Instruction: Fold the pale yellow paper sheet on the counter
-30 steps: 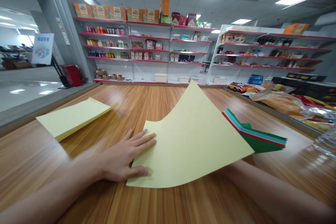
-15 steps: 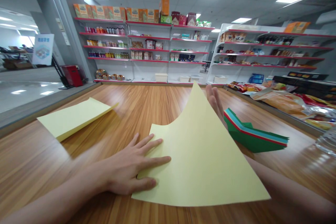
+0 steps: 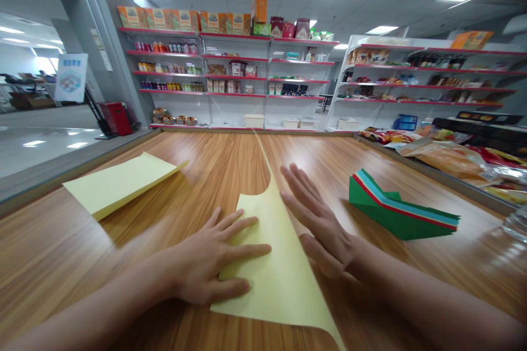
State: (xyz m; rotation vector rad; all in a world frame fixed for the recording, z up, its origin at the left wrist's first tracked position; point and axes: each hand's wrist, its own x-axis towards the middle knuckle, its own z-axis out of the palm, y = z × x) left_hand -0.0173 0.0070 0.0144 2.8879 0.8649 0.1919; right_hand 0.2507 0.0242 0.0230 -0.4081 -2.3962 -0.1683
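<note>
A pale yellow paper sheet (image 3: 280,269) lies in front of me on the wooden table (image 3: 222,164), its right part curling upward. My left hand (image 3: 222,258) rests on the sheet's left part, fingers spread. My right hand (image 3: 315,211) is at the sheet's raised right side, fingers stretched out and palm toward the paper, holding nothing. To the left lies another pale yellow paper (image 3: 121,181) with a folded-up edge. On the right stands a folded paper piece (image 3: 401,211) in green, red and light blue.
Packaged snacks (image 3: 448,156) lie beyond the table's right edge. A clear object (image 3: 516,225), partly cut off, is at the far right. Shelves with goods (image 3: 234,77) stand behind the table. A red box (image 3: 117,118) stands on the floor at the left.
My right hand has moved left from behind the sheet, and the sheet's raised right side has swung left and more upright. My left hand has kept its place on the paper.
</note>
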